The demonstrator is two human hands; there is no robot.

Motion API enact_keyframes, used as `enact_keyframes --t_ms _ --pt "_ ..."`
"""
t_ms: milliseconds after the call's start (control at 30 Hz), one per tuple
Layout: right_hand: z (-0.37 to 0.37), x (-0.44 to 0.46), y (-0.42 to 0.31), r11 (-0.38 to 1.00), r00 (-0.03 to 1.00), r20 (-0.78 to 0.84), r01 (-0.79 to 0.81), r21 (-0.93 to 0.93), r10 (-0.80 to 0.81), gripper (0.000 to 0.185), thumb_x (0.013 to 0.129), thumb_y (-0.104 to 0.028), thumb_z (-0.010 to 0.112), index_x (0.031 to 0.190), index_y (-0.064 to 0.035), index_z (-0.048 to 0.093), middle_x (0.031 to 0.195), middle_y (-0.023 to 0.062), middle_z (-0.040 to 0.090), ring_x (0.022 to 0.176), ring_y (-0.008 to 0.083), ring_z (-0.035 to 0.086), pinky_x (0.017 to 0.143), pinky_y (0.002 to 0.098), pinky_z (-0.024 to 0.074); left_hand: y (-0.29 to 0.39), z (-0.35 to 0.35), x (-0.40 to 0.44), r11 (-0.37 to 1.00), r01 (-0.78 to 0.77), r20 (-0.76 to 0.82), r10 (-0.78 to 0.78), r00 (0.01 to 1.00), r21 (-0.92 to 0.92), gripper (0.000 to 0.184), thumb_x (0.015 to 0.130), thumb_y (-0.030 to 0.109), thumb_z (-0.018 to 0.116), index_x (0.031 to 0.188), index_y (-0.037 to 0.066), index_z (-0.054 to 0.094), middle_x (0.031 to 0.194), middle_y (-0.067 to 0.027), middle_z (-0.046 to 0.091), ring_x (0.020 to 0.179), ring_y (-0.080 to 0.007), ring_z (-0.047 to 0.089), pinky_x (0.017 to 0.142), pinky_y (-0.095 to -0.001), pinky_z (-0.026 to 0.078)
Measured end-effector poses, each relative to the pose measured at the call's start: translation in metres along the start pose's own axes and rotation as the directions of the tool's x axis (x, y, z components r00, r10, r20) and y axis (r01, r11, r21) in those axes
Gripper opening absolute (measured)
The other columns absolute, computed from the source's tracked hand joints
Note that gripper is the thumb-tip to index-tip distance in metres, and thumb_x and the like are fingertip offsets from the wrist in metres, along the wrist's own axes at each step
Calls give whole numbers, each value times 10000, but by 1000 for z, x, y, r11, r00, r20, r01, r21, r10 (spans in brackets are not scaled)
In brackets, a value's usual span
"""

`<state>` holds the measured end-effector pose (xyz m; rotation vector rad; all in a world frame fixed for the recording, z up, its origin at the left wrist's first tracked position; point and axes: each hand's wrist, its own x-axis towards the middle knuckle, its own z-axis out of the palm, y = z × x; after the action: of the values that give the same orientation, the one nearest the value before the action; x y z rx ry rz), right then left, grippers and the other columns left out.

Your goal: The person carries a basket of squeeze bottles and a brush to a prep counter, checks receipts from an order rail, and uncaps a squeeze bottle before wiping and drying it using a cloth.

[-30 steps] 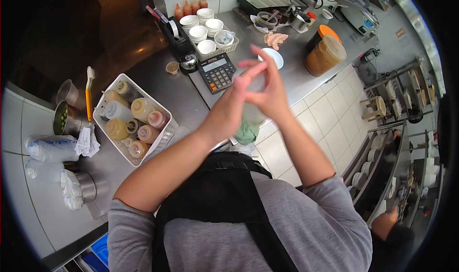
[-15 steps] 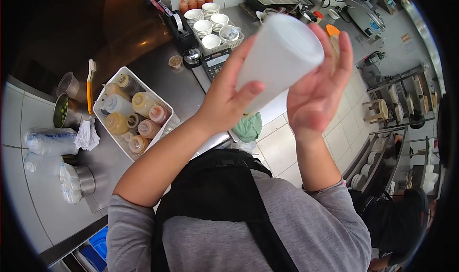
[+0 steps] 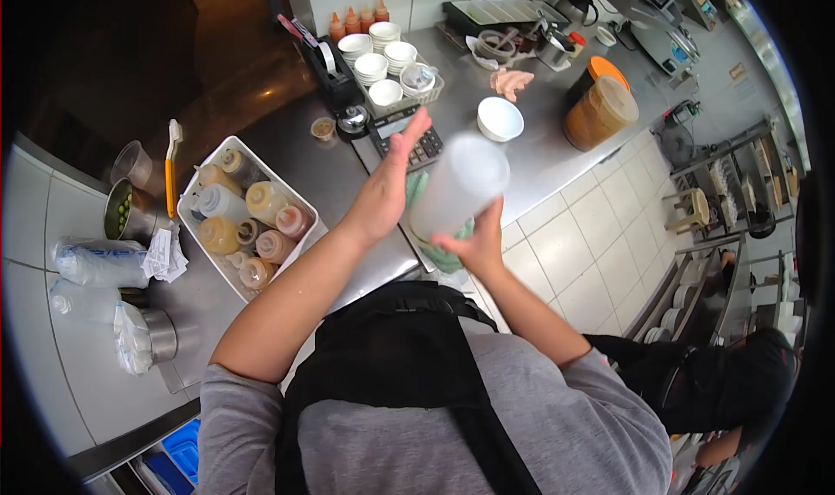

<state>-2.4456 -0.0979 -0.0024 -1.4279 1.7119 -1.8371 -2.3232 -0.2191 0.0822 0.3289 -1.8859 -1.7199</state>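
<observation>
A frosted white bottle [image 3: 457,186] is tilted in front of me with its broad, flat end up. My right hand [image 3: 477,243] grips its lower part from the right. To the left of the bottle, my left hand [image 3: 387,186] is open with its fingers stretched out and holds nothing. Behind the bottle's lower end lies a green cloth [image 3: 448,256] at the counter's edge, partly hidden. A black calculator [image 3: 424,150] is partly covered by my left fingers. Beyond the bottle stands a white bowl [image 3: 500,119].
A white basket [image 3: 315,212] of several squeeze bottles stands at left. Stacked white cups [image 3: 370,67], a bell [image 3: 353,119] and a tape dispenser [image 3: 326,64] are farther back. A brown-filled tub [image 3: 600,114] stands right. A person in black [image 3: 731,377] is at lower right.
The bottle has come down and left from its raised position, leaving the white bowl in view. My left hand has let go of it, and my right hand has closed on it.
</observation>
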Motion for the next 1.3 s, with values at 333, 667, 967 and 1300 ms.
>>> enact_keyframes --t_ms 333,667,967,1300 --pt "-28 11 -29 944 984 65 175 -280 -163 1071 571 -257 880 1395 -27 235 1311 197 453 1179 312 490 987 416 400 83 8 19 906 -399 -52 396 917 -139 938 856 731 78 1468 22 125 1488 -119 243 1396 -211 169 1135 -358 96" --pt "-26 79 -107 984 981 -81 180 8 -179 1057 539 -191 895 1359 -37 246 1288 156 416 1145 264 490 992 377 399 66 23 17 950 -263 62 277 959 -169 945 827 768 80 1488 93 57 1545 -111 71 1425 -244 73 1135 -395 38" --pt "-22 -8 -8 985 992 19 -125 -117 128 1066 548 -276 895 1367 -35 255 1298 208 445 1240 332 433 1022 431 361 11 -15 5 990 41 -86 -53 995 -138 903 862 716 24 1479 62 111 1538 -127 136 1428 -259 71 1139 -395 14" --pt "-35 38 -83 973 963 -216 194 128 -163 1103 524 -212 910 1363 -61 210 1264 167 450 1190 281 473 951 414 440 55 -15 14 937 -201 -91 183 979 -286 977 799 792 26 1485 104 124 1539 -123 131 1425 -273 91 1133 -442 3"
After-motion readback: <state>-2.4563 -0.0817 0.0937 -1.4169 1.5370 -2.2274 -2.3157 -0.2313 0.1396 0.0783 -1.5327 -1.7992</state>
